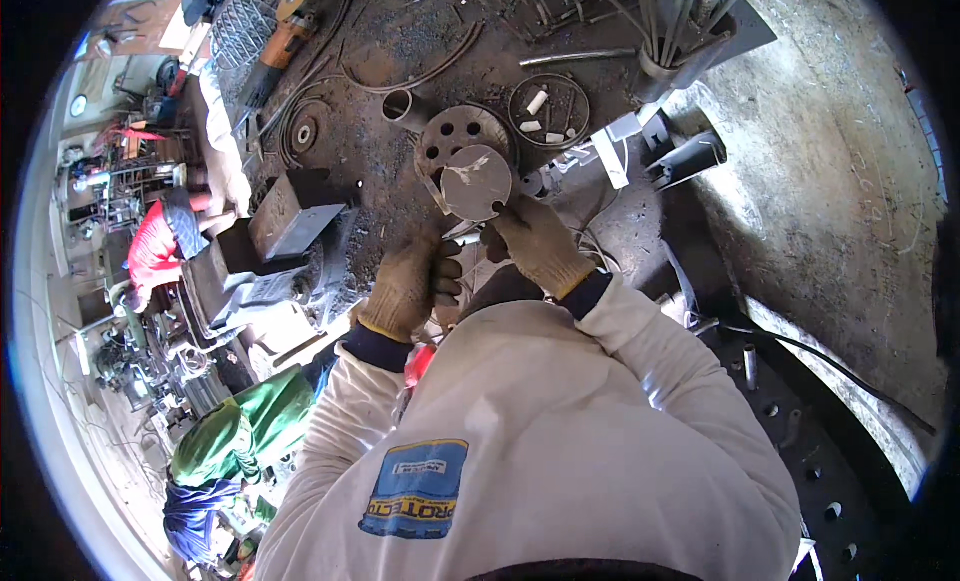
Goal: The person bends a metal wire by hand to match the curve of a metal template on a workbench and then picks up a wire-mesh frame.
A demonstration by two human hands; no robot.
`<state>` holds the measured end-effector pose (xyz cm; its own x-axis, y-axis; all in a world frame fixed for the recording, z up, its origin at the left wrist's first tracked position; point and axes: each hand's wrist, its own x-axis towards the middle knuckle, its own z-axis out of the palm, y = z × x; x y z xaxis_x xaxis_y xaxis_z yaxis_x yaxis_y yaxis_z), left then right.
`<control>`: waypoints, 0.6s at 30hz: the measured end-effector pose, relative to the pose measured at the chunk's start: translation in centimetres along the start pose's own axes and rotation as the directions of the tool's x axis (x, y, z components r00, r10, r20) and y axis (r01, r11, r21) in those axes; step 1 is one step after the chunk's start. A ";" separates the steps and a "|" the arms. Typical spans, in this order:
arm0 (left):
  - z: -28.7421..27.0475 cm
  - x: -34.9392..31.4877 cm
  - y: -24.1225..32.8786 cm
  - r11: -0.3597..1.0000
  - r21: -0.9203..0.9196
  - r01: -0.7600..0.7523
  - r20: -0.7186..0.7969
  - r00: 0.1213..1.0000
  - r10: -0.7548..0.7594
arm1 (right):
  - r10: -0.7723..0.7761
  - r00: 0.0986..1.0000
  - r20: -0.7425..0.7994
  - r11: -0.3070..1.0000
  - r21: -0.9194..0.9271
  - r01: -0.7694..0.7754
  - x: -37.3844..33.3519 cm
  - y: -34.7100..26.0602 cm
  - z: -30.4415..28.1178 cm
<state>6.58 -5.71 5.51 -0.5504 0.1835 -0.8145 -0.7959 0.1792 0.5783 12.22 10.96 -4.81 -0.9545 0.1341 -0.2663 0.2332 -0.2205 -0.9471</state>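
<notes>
Plain grey round metal disc [474, 186] at centre, overlapping near side of rusty drilled metal wheel [458, 139]. Right tan-gloved hand [543, 249] appears to pinch its near-right rim; left tan-gloved hand [408, 284] curled, hold unclear. Best supported evenly.

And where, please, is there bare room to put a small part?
On the gritty bench, between the short tube and the metal block; also the concrete floor at right. Crowded: around the discs and upright rods.
</notes>
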 end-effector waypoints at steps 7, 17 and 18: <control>-1.5 1.0 1.7 0.968 0.248 -0.026 0.019 1.000 0.022 | 0.011 0.999 0.030 0.998 -0.067 -0.009 0.2 -0.9 0.1; -2.6 1.8 4.6 0.865 0.502 -0.004 0.038 0.999 -0.017 | 0.148 0.988 -0.042 0.986 -0.066 -0.150 -0.4 -5.4 1.3; -3.1 2.3 4.6 0.866 0.499 -0.004 0.037 0.999 -0.017 | 0.233 0.971 -0.048 0.972 0.013 -0.233 -0.5 -5.6 1.6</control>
<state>0.88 -7.45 6.09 -0.5271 0.2165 -0.8218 -0.5614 0.6372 0.5280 11.08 10.57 0.89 -0.8638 0.1249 -0.4881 0.4467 -0.2582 -0.8566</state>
